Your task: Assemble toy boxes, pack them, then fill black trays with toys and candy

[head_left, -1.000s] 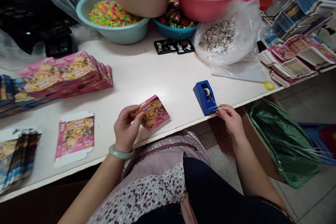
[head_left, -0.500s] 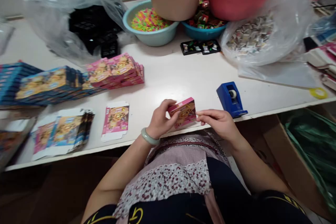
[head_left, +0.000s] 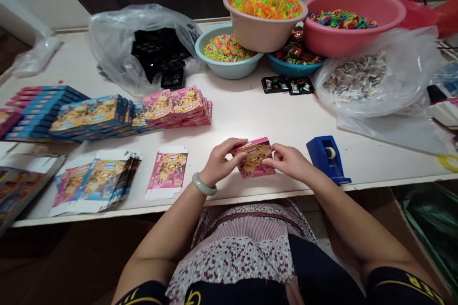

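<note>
A small pink printed box (head_left: 255, 158) stands near the table's front edge, tilted a little, its narrow pink side facing up. My left hand (head_left: 223, 159) grips its left end, thumb on the printed face and fingers behind. On the right end, my right hand (head_left: 286, 162) also closes, thumb across the front lower corner. To the right of that hand sits a blue tape dispenser (head_left: 324, 155) with a roll in it. One flat, unfolded pink carton (head_left: 168, 171) lies to the left of my left hand.
Stacked pink boxes (head_left: 175, 105) and blue boxes (head_left: 86, 114) stand at left, with flat cartons (head_left: 96, 181) before them. Behind are a black tray (head_left: 288, 85), a bag of black trays (head_left: 107, 52), a beige basin (head_left: 265, 28), a pink basin (head_left: 336, 40) and a bag of small pieces (head_left: 332, 100).
My right hand has moved from the box's right edge, fingertips pinched, to a grip around its right end. The box now faces me more squarely. The camera view has shifted.
</note>
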